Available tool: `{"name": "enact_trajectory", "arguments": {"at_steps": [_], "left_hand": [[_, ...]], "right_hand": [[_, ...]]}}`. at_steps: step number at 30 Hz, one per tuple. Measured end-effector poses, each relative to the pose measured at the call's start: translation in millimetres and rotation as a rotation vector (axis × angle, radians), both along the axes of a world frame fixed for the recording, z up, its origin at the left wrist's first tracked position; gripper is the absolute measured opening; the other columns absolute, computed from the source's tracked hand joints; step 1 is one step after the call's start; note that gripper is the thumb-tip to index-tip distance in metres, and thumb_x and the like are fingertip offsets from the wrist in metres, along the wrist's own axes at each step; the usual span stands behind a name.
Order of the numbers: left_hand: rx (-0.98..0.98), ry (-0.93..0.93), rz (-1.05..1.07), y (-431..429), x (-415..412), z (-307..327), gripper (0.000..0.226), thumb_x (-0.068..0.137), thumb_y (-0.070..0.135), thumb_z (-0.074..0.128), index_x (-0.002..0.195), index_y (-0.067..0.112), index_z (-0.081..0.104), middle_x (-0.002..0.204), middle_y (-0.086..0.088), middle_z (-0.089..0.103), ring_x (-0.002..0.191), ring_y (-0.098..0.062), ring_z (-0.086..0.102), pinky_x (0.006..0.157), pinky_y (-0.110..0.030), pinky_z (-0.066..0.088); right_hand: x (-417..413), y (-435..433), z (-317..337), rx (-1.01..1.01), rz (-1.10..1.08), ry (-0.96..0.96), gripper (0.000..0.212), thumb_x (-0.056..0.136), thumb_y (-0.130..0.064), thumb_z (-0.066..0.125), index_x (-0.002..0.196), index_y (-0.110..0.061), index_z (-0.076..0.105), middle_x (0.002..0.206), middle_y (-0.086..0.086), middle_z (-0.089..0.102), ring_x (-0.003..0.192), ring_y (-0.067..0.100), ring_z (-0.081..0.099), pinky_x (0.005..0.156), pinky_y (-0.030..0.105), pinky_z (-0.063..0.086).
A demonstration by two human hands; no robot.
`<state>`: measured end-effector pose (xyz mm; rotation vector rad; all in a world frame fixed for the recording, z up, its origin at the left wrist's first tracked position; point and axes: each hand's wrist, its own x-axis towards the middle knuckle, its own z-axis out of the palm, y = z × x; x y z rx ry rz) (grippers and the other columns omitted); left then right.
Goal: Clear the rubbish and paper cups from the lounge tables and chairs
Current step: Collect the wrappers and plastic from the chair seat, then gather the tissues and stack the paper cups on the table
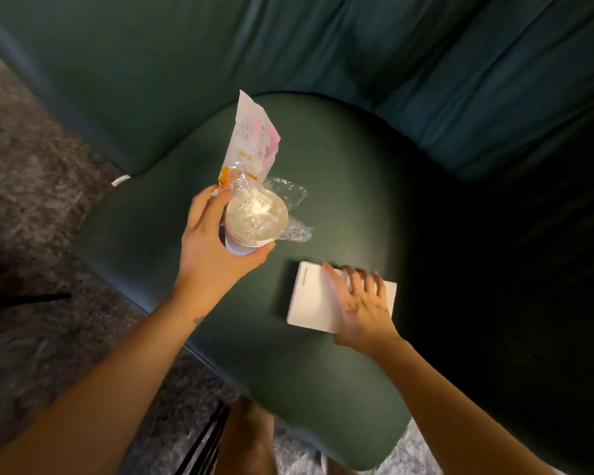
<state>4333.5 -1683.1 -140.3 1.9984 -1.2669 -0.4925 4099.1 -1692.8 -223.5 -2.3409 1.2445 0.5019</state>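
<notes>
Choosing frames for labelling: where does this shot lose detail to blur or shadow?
Head view: motion smears the right hand on the flat white box; the left hand gripping the stacked white paper cups is sharper; the green padded chair seat sinks into near-black shadow toward the picture's right edge.

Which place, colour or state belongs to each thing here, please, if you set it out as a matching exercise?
Things:
1. paper cups
2. printed wrapper
3. white box
4. chair seat

Descriptions:
A. dark green
B. lying flat under the right hand
C. sticking up out of the cups
D. gripped by the left hand

Pairs: 1-D, 2-C, 3-B, 4-A
</notes>
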Motion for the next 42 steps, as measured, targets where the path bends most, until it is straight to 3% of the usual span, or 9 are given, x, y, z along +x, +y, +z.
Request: {"name": "enact_trajectory", "arguments": {"at_steps": [4,9,13,18,22,28,33,37,42], "left_hand": [[-0.050,-0.013,0.096,30,-6,7,0.082,0.052,0.017,0.087,0.123,-0.001,0.050,0.126,-0.019,0.047,0.111,0.001,0.037,0.088,-0.006,0.037],[-0.118,0.030,0.278,70,-21,48,0.083,0.053,0.015,0.087,0.125,0.002,0.048,0.126,-0.012,0.045,0.109,0.006,0.036,0.084,0.002,0.035],[-0.222,0.090,0.445,104,-18,107,0.079,0.055,0.020,0.086,0.125,0.013,0.050,0.121,0.007,0.041,0.107,0.002,0.045,0.088,-0.008,0.040],[-0.331,0.110,0.616,152,1,188,0.070,0.056,0.027,0.084,0.107,0.045,0.040,0.119,0.011,0.044,0.103,-0.004,0.051,0.089,-0.026,0.045],[-0.366,0.079,0.736,205,28,248,0.070,0.058,0.024,0.085,0.108,0.039,0.039,0.115,0.011,0.048,0.110,-0.016,0.053,0.093,-0.039,0.049],[-0.355,0.034,0.861,266,78,304,0.069,0.061,0.032,0.083,0.118,0.033,0.043,0.113,0.014,0.045,0.099,-0.004,0.047,0.072,-0.012,0.038],[-0.390,0.009,0.871,285,144,330,0.064,0.062,0.032,0.082,0.115,0.031,0.046,0.117,0.004,0.053,0.103,-0.010,0.052,0.086,-0.030,0.045],[-0.382,0.003,0.847,279,225,338,0.074,0.063,0.032,0.082,0.127,0.023,0.045,0.124,0.002,0.052,0.109,-0.013,0.051,0.091,-0.033,0.045],[-0.408,0.022,0.772,253,350,358,0.069,0.063,0.023,0.083,0.123,0.019,0.050,0.119,0.002,0.053,0.100,-0.012,0.054,0.080,-0.024,0.045]], "right_hand": [[2,-11,21,-0.032,-0.128,-0.140,0.122,0.054,-0.043,0.078,0.140,-0.033,-0.009,0.140,0.002,0.017,0.127,0.026,0.014,0.113,0.044,0.009],[-2,-25,76,-0.133,-0.165,-0.211,0.123,0.054,-0.042,0.078,0.142,-0.034,-0.008,0.141,0.003,0.018,0.128,0.027,0.016,0.111,0.045,0.013],[5,-27,134,-0.205,-0.064,-0.245,0.122,0.056,-0.046,0.077,0.142,-0.033,-0.008,0.144,0.005,0.018,0.129,0.029,0.018,0.110,0.046,0.014],[42,-16,205,-0.299,0.059,-0.332,0.118,0.058,-0.054,0.075,0.140,-0.032,-0.006,0.143,0.005,0.021,0.128,0.029,0.019,0.109,0.049,0.016],[94,5,266,-0.343,0.187,-0.429,0.116,0.057,-0.056,0.074,0.142,-0.028,0.001,0.143,0.006,0.025,0.128,0.030,0.024,0.107,0.049,0.019],[169,40,331,-0.328,0.316,-0.487,0.118,0.055,-0.055,0.072,0.143,-0.028,-0.003,0.139,0.006,0.026,0.124,0.032,0.028,0.104,0.047,0.021],[242,50,362,-0.368,0.380,-0.518,0.120,0.054,-0.057,0.070,0.143,-0.029,-0.006,0.138,0.005,0.027,0.124,0.032,0.028,0.104,0.045,0.020],[324,40,379,-0.407,0.393,-0.536,0.119,0.056,-0.059,0.069,0.142,-0.030,-0.008,0.140,0.007,0.025,0.126,0.034,0.026,0.104,0.046,0.021],[446,15,397,-0.443,0.341,-0.516,0.115,0.057,-0.065,0.066,0.140,-0.032,-0.008,0.142,0.008,0.026,0.127,0.037,0.027,0.103,0.049,0.023]]}}
